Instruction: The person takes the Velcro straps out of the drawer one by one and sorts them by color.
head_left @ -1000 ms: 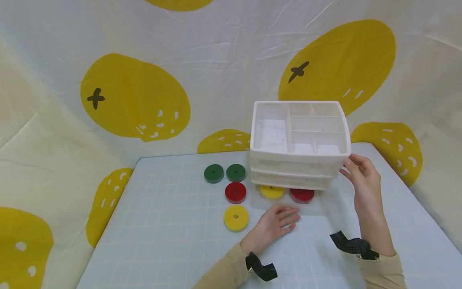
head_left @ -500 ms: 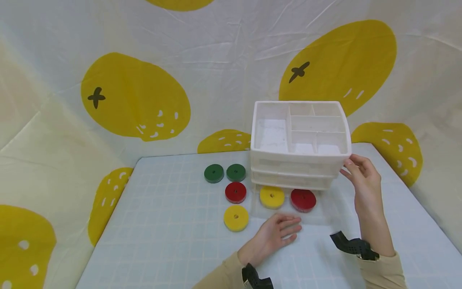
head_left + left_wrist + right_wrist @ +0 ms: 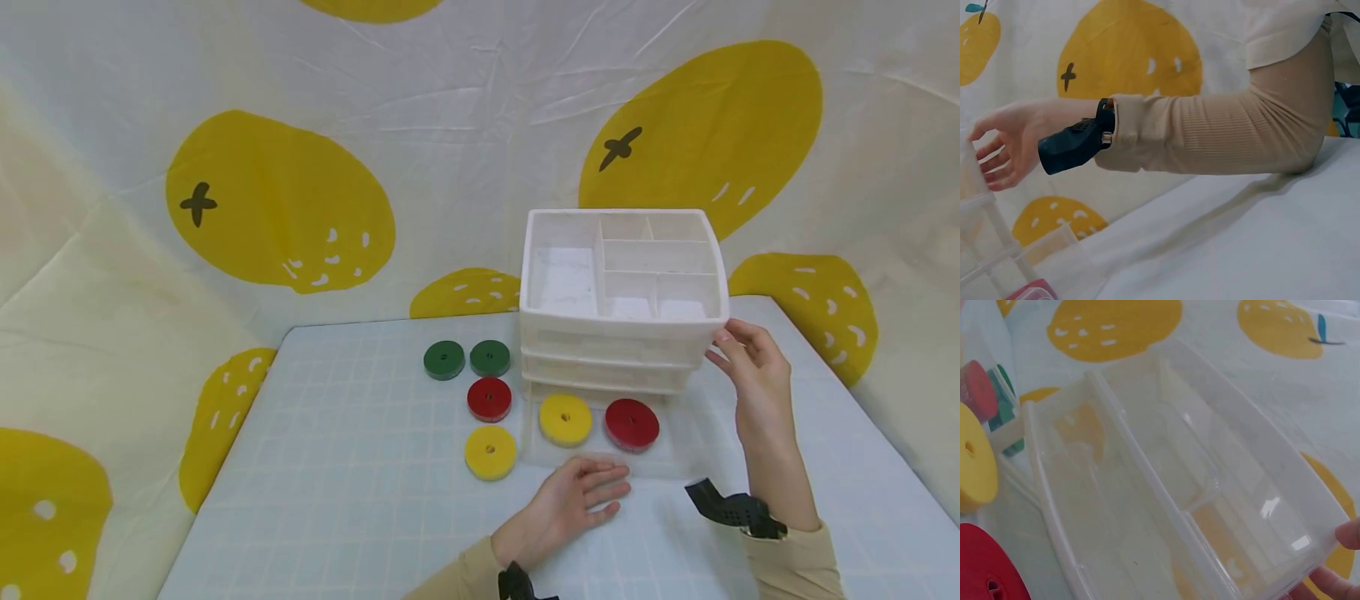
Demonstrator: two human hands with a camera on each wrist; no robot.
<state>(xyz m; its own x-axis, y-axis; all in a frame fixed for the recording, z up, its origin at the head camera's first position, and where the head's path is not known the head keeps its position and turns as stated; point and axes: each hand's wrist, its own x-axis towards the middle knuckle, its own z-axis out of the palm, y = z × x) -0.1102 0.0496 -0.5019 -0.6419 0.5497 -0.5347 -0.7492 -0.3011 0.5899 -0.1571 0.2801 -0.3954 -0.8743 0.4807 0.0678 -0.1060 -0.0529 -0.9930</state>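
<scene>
Plastic drawer (image 3: 543, 457) now further out; left hand (image 3: 558, 508) outstretched, right hand (image 3: 759, 371) pinching white organizer (image 3: 622, 319).

Two discs (image 3: 444, 358) are lying side by side on the surface (image 3: 352, 475), left of a drawer organizer (image 3: 611, 354), a third disc (image 3: 490, 407) and a fourth disc (image 3: 491, 462) lining up before the right one. Two more discs (image 3: 566, 429) are sitting in the bottom drawer (image 3: 672, 446), the left hand (image 3: 570, 507) staying at its front, the right hand (image 3: 759, 367) gripping the organizer's right front corner.
</scene>
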